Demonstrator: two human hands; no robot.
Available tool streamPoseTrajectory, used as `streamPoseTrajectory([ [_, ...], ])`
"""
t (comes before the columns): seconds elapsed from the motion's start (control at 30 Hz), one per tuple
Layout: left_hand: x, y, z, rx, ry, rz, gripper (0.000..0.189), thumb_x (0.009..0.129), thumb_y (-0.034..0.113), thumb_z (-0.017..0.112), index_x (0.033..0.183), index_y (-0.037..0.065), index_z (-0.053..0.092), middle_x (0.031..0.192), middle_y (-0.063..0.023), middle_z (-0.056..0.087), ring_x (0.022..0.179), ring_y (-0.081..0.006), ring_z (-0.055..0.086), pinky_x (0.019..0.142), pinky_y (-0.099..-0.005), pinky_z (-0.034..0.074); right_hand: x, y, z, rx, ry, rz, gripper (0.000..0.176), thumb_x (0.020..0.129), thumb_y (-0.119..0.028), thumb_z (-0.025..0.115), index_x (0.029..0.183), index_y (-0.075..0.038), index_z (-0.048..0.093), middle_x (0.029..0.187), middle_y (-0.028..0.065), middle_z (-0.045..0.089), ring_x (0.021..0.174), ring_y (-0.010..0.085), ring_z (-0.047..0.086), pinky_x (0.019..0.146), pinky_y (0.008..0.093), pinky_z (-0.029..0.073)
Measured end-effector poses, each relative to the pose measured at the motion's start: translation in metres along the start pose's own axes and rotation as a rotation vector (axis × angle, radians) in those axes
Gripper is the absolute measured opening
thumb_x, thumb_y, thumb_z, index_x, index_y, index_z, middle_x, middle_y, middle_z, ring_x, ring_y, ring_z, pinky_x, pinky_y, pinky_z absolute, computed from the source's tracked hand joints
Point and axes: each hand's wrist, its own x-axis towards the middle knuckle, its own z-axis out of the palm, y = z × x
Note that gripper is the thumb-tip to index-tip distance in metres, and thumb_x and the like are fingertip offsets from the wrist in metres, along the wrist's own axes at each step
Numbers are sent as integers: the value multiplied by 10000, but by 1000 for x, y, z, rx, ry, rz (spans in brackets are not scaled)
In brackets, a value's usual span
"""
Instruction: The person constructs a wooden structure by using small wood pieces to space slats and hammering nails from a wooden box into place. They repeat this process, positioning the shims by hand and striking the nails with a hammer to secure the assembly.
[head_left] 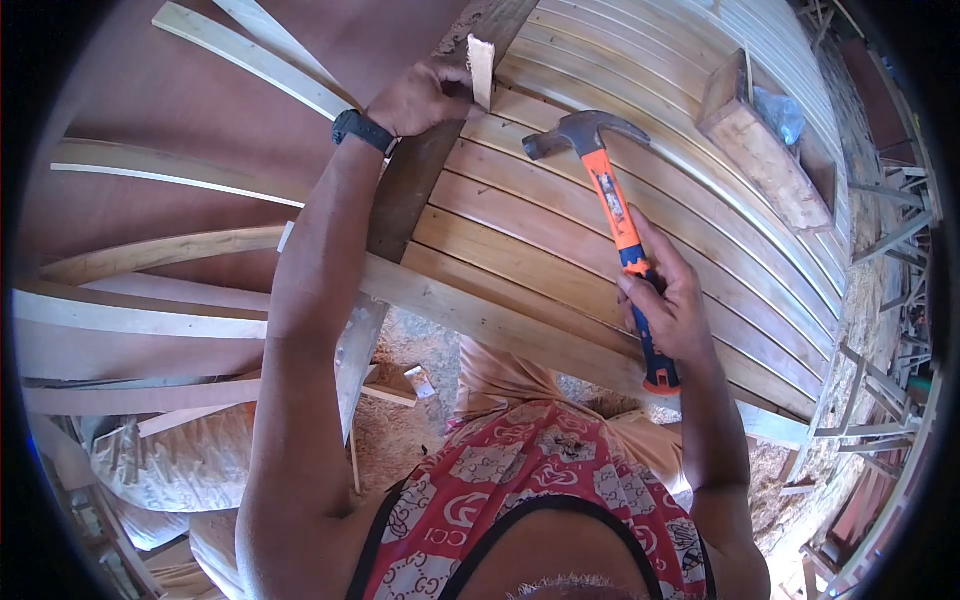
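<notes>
My right hand (pixel 668 297) is wrapped around the blue and orange grip of a claw hammer (pixel 612 200). The hammer's steel head lies over the wooden slats (pixel 530 195), pointing away from me. At the upper middle, my left hand (pixel 425 98), with a dark watch on the wrist, has its fingers closed at a short piece of wood (pixel 481 72). That piece stands nearly upright on the slats, beside a dark wooden beam (pixel 412 190). The left fingertips are partly hidden, and whether they also hold a nail cannot be seen.
An open wooden box (pixel 770 165) with a clear blue plastic bag (pixel 780 115) sits on the slats at the right. Several long strips of wood (pixel 180 175) fan out at the left. Below the panel's front edge is a littered floor (pixel 400 430). Timber frames (pixel 890 230) stand at the far right.
</notes>
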Motion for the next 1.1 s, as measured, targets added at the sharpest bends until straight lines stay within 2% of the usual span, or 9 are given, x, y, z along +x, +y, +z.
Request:
streamPoseTrajectory([
  [0.2, -1, -8, 8, 232, 222, 115, 636, 719, 386, 885, 1259, 111, 695, 1336, -146, 631, 1244, -296, 575, 1071, -395, 454, 0, -2, 0, -7, -1, 9, 674, 941, 10, 599, 1572, -96, 385, 759, 11, 570, 577, 78, 524, 543, 255, 443],
  [0.43, 13, -16, 11, 23, 156, 162, 615, 717, 396, 888, 1250, 150, 704, 1292, -107, 657, 1259, -264, 572, 1066, -393, 453, 0, 1, 1, -70, 18, -15, 692, 924, 19, 622, 1567, -101, 396, 775, 10, 588, 579, 74, 527, 546, 255, 448],
  [0.53, 7, -5, 11, -34, 199, 62, 523, 725, 359, 892, 1169, 132, 735, 1236, -83, 678, 1193, -239, 600, 1007, -379, 473, 1, -6, 2, -55, 14, 23, 692, 926, 21, 623, 1567, -104, 395, 766, 0, 578, 577, 70, 526, 546, 256, 449],
  [0.6, 8, -6, 13, -19, 231, 69, 370, 785, 141, 871, 1118, 79, 723, 1221, -73, 666, 1150, -204, 608, 1028, -351, 460, 1, -5, 4, -53, 14, 5, 688, 929, 17, 622, 1567, -101, 393, 761, -2, 573, 574, 69, 526, 544, 255, 448],
  [0.63, 10, -10, 15, -20, 232, 70, 370, 785, 141, 871, 1118, 79, 723, 1221, -73, 666, 1150, -204, 608, 1028, -351, 460, 1, -4, 5, -51, 13, -12, 684, 933, 13, 621, 1567, -98, 391, 756, -4, 567, 571, 68, 525, 543, 254, 447],
  [0.7, 13, -18, 15, -60, 106, 283, 376, 825, 121, 839, 1171, 75, 699, 1193, -54, 681, 1131, -174, 609, 1025, -334, 463, 1, -5, 4, -48, 9, -4, 680, 937, 11, 616, 1568, -95, 387, 757, -5, 564, 575, 67, 526, 542, 253, 448],
  [0.73, 13, -20, 14, -58, 110, 282, 376, 825, 121, 839, 1171, 75, 699, 1193, -54, 681, 1131, -174, 609, 1025, -334, 463, 1, -5, 5, -42, 6, 5, 676, 941, 9, 612, 1570, -92, 383, 757, -6, 561, 578, 67, 527, 542, 252, 448],
  [0.8, 13, -21, 13, -256, -72, -4, 380, 863, 107, 804, 1217, 60, 671, 1188, -46, 694, 1132, -160, 607, 1032, -331, 464, 0, -6, 5, -46, 3, 5, 673, 944, 8, 609, 1570, -90, 382, 763, -4, 563, 581, 66, 529, 542, 253, 450],
  [1.1, 4, -21, 4, -161, -27, 50, 377, 877, 136, 790, 1231, 56, 686, 1209, -68, 713, 1130, -172, 619, 1051, -335, 456, 0, -14, 7, -44, 12, -3, 684, 934, 14, 618, 1569, -96, 390, 774, -4, 564, 590, 58, 518, 544, 250, 441],
])
